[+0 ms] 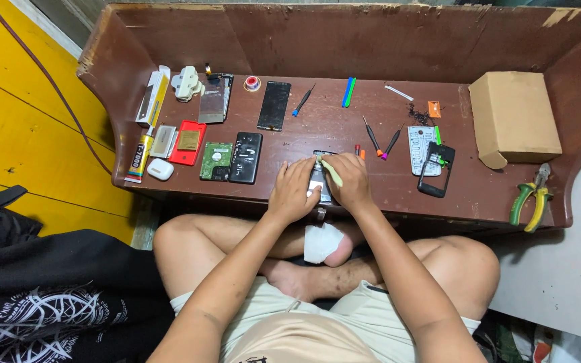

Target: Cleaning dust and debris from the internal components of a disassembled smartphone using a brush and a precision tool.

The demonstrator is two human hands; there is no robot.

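Observation:
My left hand point(293, 190) presses down on a small dark phone point(318, 180) lying at the front edge of the brown wooden bench point(384, 195). My right hand point(351, 180) grips a pale green pry tool point(331, 172) whose tip rests on the phone's upper part. Both hands cover most of the phone. A white cloth point(321, 242) lies on my crossed legs below the bench edge.
Phone parts lie left: a black phone back point(246, 157), green circuit board point(216, 161), red case point(187, 142), glue tube point(141, 156), dark screen point(274, 105). Small screwdrivers point(372, 136), a keypad point(421, 146), black phone frame point(436, 169), cardboard box point(514, 117) and pliers point(532, 196) lie right.

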